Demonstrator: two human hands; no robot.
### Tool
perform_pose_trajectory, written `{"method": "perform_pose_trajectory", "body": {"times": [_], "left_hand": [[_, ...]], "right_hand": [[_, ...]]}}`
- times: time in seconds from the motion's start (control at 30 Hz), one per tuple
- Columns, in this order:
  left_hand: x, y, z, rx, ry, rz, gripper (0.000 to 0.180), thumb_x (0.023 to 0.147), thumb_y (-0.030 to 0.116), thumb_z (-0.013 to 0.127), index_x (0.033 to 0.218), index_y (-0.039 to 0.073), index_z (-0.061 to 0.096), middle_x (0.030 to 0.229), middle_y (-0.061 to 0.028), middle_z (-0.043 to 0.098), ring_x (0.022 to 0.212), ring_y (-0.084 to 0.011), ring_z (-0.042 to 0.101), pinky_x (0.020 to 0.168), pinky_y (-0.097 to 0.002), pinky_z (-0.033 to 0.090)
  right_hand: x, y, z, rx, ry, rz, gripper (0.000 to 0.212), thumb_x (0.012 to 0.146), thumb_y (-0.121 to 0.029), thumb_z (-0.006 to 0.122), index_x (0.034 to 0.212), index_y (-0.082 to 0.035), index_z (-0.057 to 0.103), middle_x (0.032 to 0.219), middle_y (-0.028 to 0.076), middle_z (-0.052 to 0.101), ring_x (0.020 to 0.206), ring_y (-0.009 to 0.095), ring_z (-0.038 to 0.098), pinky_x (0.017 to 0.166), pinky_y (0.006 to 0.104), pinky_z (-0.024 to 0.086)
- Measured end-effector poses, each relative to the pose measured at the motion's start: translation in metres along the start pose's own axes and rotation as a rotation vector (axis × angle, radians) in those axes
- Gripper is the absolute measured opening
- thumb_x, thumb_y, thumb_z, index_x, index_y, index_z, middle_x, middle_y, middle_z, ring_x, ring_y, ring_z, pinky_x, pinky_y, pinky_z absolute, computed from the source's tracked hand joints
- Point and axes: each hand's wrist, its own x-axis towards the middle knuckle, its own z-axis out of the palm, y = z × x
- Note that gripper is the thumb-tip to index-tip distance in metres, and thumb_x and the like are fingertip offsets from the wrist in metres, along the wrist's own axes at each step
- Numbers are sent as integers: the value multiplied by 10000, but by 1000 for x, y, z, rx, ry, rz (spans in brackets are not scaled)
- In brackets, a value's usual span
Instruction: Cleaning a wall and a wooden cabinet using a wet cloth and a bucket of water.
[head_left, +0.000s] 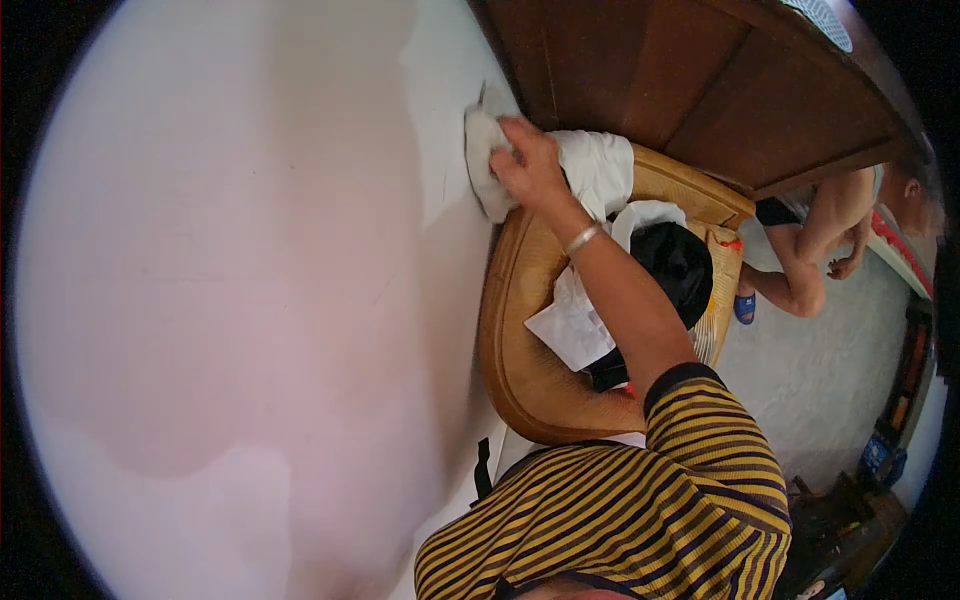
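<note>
My right hand (530, 165), a pale bracelet on its wrist, reaches out to the white wall (250, 250). Its fingers are curled on an off-white cloth (485, 165), which lies against the wall beside the dark wooden panel. Blur hides exactly how the fingers grip it. Just below the arm stands a yellowish-brown armchair (515, 330). Another white cloth (600, 165) is draped over the chair's top edge, close to my hand. Black fabric (672, 270) and white papers (572, 325) are heaped on the seat, partly covered by my forearm. My left hand is out of the picture.
A dark brown wooden panel (640, 80) rises behind the chair. To the right, a person (830, 220) sits low, one foot in a blue slipper (744, 308) on the grey floor (790, 380). A black strap (483, 468) hangs near the chair's lower left.
</note>
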Motion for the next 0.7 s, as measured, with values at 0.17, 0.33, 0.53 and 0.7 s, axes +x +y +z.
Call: {"method": "perform_pose_trajectory", "body": {"times": [0.17, 0.33, 0.53, 0.7], "left_hand": [[-1, 1, 0, -15, -2, -3, 279, 794, 269, 484, 843, 3, 548, 904, -216, 536, 852, -402, 500, 743, -545, 398], [2, 1, -3, -11, -12, 1, 280, 795, 270, 484, 846, 2, 549, 905, -216, 536, 854, -402, 501, 745, -544, 399], [-4, 1, 1, -26, -19, -4, 282, 796, 270, 485, 850, 1, 550, 907, -217, 537, 856, -402, 501, 747, -543, 399], [-8, -1, 3, -8, -43, -9, 284, 796, 271, 485, 853, 0, 550, 908, -217, 537, 858, -402, 501, 749, -542, 399]], "right_hand": [[-42, 27, -33, 571, -452, 598, 361, 732, -75, 477, 1071, -4, 576, 938, 58, 604, 805, 125, 570, 681, 246, 458], [-17, -5, -45, -47, -660, 540, 413, 724, -201, 501, 1079, 1, 563, 848, 127, 621, 804, 193, 596, 693, 292, 462], [1, 2, -45, -524, -530, 257, 362, 713, -300, 539, 898, -5, 638, 855, 209, 627, 832, 374, 601, 759, 413, 478], [-1, -9, -53, -933, -660, 213, 306, 757, -268, 509, 866, -15, 643, 803, 179, 645, 761, 339, 627, 701, 425, 497]]}}
